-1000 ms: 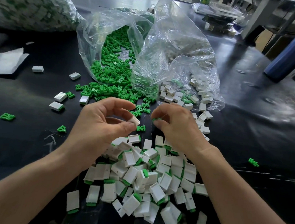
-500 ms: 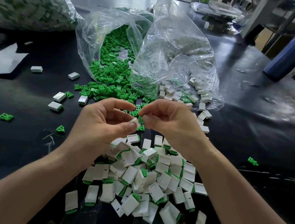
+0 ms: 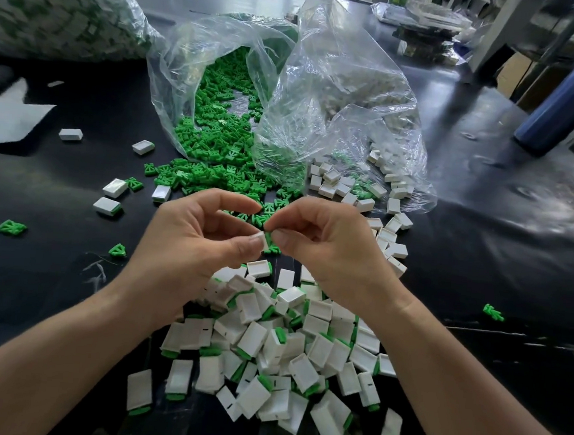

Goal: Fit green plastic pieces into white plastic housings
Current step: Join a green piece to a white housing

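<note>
Left fingers [image 3: 247, 248] pinch white housing [image 3: 260, 241], right fingers [image 3: 282, 239] the green piece [image 3: 268, 239].

White housings [image 3: 255, 338], green pieces [image 3: 216, 136], clear bag [image 3: 340, 94], black table [image 3: 464, 265], blue bottle [image 3: 569, 102].

Soft glare, corners apparently blurred

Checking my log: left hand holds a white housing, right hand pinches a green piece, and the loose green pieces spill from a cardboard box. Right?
Not a box: the head view shows the loose green pieces spilling from a clear plastic bag. The left hand holding the white housing and right hand pinching the green piece are correct.
</note>
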Demonstrator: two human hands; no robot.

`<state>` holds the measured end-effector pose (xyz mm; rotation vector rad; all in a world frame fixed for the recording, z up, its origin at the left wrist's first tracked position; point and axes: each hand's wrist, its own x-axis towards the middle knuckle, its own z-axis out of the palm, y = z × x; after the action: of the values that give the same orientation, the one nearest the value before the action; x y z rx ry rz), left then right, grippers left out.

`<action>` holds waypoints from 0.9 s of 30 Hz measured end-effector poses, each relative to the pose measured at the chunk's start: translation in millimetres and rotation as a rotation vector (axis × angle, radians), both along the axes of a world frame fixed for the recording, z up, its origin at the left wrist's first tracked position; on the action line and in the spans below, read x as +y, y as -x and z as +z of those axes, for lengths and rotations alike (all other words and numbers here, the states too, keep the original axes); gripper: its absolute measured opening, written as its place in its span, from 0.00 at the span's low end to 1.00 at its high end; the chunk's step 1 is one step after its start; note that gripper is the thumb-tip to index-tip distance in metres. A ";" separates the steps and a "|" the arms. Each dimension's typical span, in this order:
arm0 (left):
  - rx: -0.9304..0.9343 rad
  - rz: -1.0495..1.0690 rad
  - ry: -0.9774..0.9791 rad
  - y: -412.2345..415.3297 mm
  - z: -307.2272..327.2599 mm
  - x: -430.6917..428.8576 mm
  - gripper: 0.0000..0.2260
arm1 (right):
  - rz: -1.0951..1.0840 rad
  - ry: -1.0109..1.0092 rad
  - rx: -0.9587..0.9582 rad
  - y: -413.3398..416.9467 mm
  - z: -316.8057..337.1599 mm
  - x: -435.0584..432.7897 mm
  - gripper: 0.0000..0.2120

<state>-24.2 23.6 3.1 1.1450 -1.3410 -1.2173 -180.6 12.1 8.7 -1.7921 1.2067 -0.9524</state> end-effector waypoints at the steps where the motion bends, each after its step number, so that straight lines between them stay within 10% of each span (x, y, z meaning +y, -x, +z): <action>1: -0.003 0.000 -0.002 -0.1 0.2 -0.1 0.15 | -0.005 0.001 -0.004 -0.4 -0.5 0.2 0.13; 27: 0.093 -0.011 -0.015 -3.5 -0.1 -0.7 0.19 | 0.068 0.038 0.242 -1.0 3.8 7.3 0.10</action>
<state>-20.7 23.0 3.0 1.0797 -1.2713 -1.2749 -179.6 19.3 12.6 -2.0095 1.2715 -0.7397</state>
